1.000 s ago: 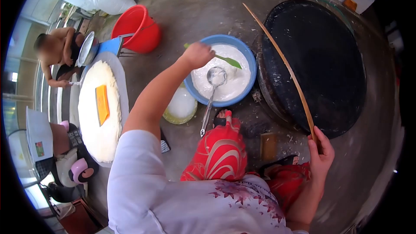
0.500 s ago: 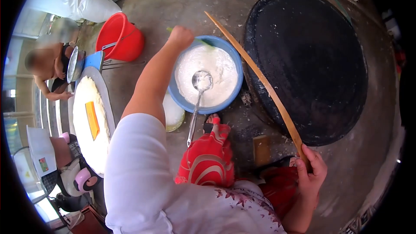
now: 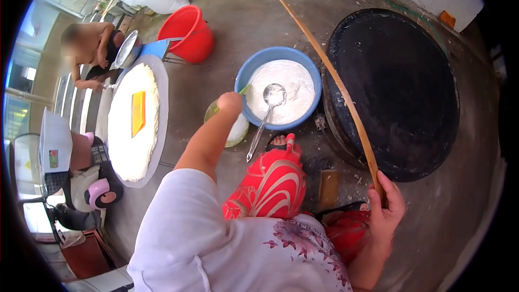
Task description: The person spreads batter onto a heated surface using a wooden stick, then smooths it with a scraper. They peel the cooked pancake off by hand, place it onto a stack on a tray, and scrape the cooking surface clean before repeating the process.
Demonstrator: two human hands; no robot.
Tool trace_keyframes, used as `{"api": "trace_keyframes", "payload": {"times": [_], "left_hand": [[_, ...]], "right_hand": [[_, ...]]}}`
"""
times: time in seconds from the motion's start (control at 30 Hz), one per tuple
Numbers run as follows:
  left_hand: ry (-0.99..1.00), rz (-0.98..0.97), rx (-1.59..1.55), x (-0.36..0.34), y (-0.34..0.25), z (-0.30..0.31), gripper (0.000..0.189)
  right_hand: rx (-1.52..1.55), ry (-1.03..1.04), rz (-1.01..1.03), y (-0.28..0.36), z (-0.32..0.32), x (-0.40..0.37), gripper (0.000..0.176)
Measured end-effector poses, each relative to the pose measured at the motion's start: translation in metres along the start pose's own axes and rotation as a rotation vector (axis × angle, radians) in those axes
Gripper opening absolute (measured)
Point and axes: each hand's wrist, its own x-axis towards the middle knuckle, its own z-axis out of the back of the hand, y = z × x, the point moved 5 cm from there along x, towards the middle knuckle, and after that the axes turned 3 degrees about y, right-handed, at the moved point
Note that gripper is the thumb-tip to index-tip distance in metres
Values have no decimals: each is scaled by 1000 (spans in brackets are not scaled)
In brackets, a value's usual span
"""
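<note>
My left hand point(image 3: 231, 103) is closed on a thin green flat tool point(image 3: 246, 90), partly hidden, at the left rim of a blue basin point(image 3: 318, 89). White batter point(image 3: 297, 78) fills the basin. A metal ladle point(image 3: 259, 132) rests in it, handle leaning out over the near rim. Beneath my left hand sits a yellowish-green bowl point(image 3: 241, 139) with something white inside, partly covered by the hand. My right hand point(image 3: 388, 205) grips the near end of a long, slightly curved wooden strip point(image 3: 346, 97), which slants across the edge of a large round black griddle point(image 3: 394, 92).
A red bucket point(image 3: 197, 40) stands beyond the basin to the left. Left of me, a round board point(image 3: 162, 86) bears a pale sheet with an orange strip point(image 3: 138, 113) on it. Another person point(image 3: 89, 48) crouches behind it. A scooter point(image 3: 89, 184) is parked nearby.
My left hand has come from the basin's far rim back toward me, to its left side, with the green tool. The view has shifted; my right hand still holds the wooden strip.
</note>
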Motion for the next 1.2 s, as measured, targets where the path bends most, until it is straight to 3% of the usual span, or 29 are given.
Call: {"api": "trace_keyframes", "payload": {"times": [0.27, 0.4, 0.47, 0.57, 0.63, 0.7, 0.73, 0.8, 0.9, 1.0, 1.1, 1.2], "left_hand": [[147, 134, -198, -39, -37, -27, 26], [30, 211, -79, -44, -31, -42, 25], [-147, 260, -244, -42, -14, -50, 24], [-108, 175, -489, -49, -4, -45, 24], [-187, 141, -534, -50, 0, -47, 23], [-31, 219, -1060, -55, 5, -55, 22], [-30, 220, -1060, -54, 5, -59, 22], [-31, 191, -1460, -55, 2, -66, 20], [-63, 198, -1694, -68, 3, -62, 18], [-196, 311, -1868, -76, 13, -84, 13], [-201, 507, -1733, -80, 32, -121, 13], [-55, 568, -1769, -63, 49, -183, 11]], "right_hand": [[85, -1, 19, 10, -2, -14, 33], [80, 17, 60, 10, -3, -16, 33], [68, 27, 52, 10, -4, -19, 33], [65, 29, 40, 8, -5, -19, 32], [78, 25, 35, 8, -6, -18, 32], [69, 29, 25, 9, -8, -18, 32], [69, 29, 25, 7, -9, -17, 32], [37, 70, 21, 4, -12, -16, 32], [19, 81, 6, 4, -17, -17, 32], [39, 76, -9, 0, -19, -15, 33], [37, 51, 24, -4, -23, -14, 33], [2, 78, 11, -5, -27, -13, 33]]}}
